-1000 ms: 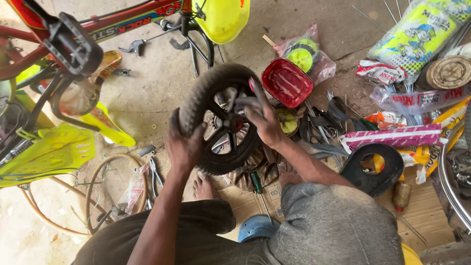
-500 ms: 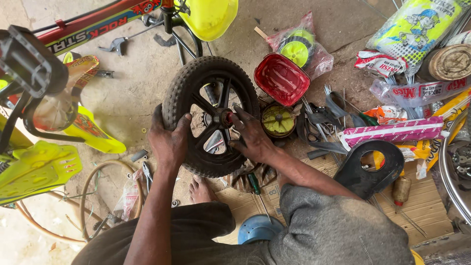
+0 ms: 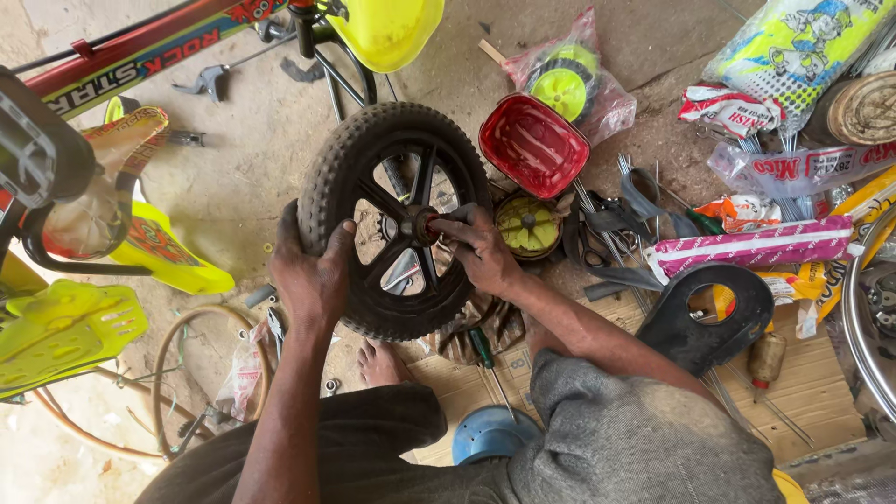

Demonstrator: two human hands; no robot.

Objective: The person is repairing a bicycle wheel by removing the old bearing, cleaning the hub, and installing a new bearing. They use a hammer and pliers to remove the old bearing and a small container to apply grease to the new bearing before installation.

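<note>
Since the earlier frame, the small black wheel has been turned more upright and settled between both hands, and the right hand has shifted from the spokes to the hub. The left hand holds the knobbly tyre at its left side, fingers curled over the tread and thumb lying against the sidewall, so they are clamped on the rubber. The right hand's fingers are drawn together, pinching the hub end at the wheel's centre. The wheel stands on the concrete floor, its lower edge just above a bare foot. Just beyond the right fingers lies a yellow round part, and above that a red plastic tray. Below the right wrist a green-handled screwdriver rests on cardboard. Well out to the left of the left fingers are a yellow plastic piece and a red bicycle frame.
</note>
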